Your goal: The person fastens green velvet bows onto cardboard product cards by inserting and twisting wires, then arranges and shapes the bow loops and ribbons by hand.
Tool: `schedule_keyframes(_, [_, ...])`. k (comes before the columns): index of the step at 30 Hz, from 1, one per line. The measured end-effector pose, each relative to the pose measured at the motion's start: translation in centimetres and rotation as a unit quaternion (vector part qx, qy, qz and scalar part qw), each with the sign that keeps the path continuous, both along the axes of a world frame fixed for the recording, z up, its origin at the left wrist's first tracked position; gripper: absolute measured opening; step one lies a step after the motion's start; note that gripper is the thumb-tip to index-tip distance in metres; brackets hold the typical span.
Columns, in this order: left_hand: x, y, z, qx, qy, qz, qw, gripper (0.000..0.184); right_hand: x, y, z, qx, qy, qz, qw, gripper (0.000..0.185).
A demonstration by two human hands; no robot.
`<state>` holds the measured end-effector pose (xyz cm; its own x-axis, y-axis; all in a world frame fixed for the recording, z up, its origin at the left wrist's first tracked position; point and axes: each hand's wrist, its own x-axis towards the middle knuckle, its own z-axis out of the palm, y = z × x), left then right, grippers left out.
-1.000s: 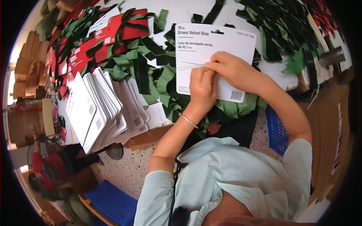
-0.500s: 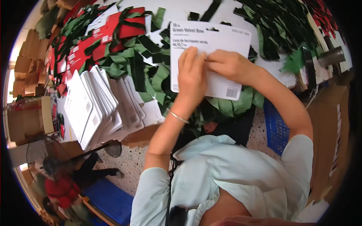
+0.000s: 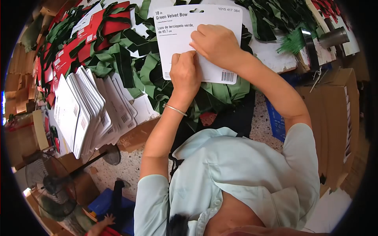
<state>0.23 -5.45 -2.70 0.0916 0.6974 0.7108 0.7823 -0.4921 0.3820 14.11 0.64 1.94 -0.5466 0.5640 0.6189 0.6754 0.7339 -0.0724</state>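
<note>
A white card printed "18 in Green Velvet Bow" (image 3: 177, 41) lies face up in front of me, on top of green velvet ribbon (image 3: 222, 91). My left hand (image 3: 185, 72) rests on the card's lower middle, thumb and fingers pinched together. Just above and to its right, my right hand (image 3: 215, 44) is also closed over the card, its fingertips bent inward. Whatever the fingertips pinch is too small or hidden to make out. A bracelet circles my left wrist. Left of the card leans a thick stack of white cards (image 3: 80, 114).
Red cards (image 3: 88, 29) lie among green ribbons at the upper left. More dark green ribbon (image 3: 271, 17) is heaped at the upper right, near a metal cylinder (image 3: 334, 38). A cardboard box (image 3: 328, 126) stands at right. Lower left are a fan (image 3: 51, 185) and another person's hand (image 3: 107, 221).
The view has shifted, so the table contents sit higher and further left. My hands have changed position on the card, the left now lower than the right. The thin wire seen earlier no longer shows.
</note>
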Motion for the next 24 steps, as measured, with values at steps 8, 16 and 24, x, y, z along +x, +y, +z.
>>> schedule_keyframes(8, [0.1,-0.1,0.1,-0.012,-0.040,0.004,0.999,0.018,3.4,3.3,2.4,-0.026,-0.090,0.199,0.975,0.013])
schedule_keyframes(16, [0.3,0.0,0.2,-0.007,-0.027,-0.007,1.000,0.019,2.0,3.3,-0.2,-0.079,0.024,0.145,0.986,0.024])
schedule_keyframes(24, [0.0,-1.9,0.9,-0.055,0.078,-0.013,0.995,0.042,3.2,3.7,1.3,0.147,0.107,-0.004,0.983,0.022])
